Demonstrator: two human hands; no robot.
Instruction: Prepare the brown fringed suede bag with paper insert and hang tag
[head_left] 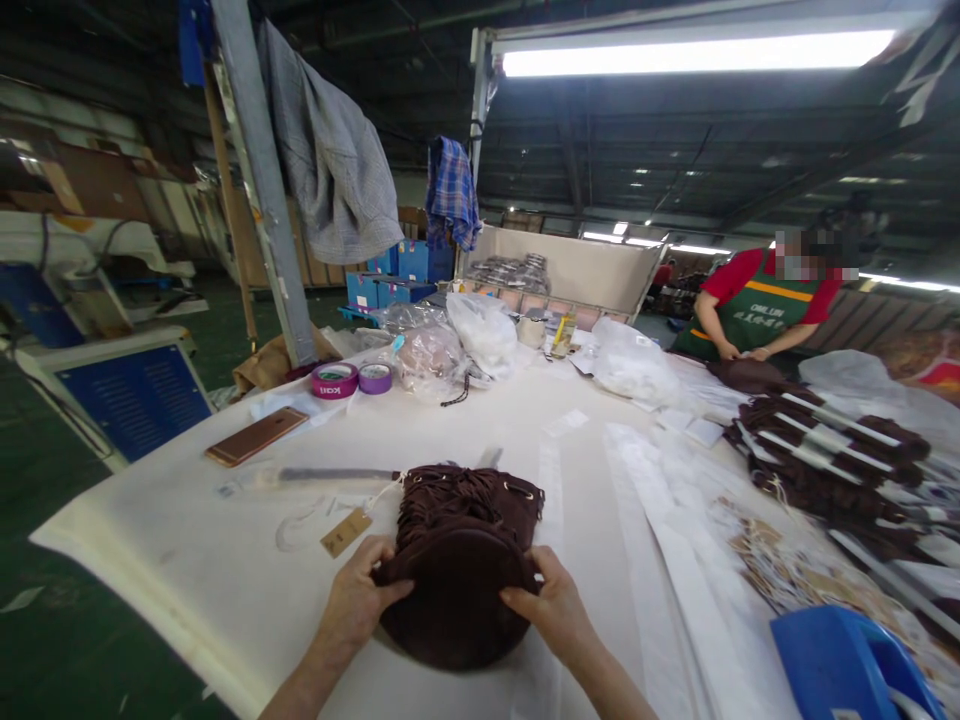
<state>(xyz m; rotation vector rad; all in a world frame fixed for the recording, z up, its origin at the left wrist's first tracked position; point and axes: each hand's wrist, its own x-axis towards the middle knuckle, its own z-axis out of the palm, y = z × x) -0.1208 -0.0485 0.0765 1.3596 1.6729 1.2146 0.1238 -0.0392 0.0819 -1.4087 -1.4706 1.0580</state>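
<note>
The left hand (358,598) and right hand (550,607) reach forward, palms inward, fingers clamped on opposite sides of the brown fringed bag (459,560), which lies on the near desk (187,540), round base toward the camera.

both hands (358,600) (553,606) grip brown fringed bag (459,560) on table (187,560).

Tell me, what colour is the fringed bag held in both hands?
Dark brown. The fringed bag shows best in the head view, the only one.
</note>
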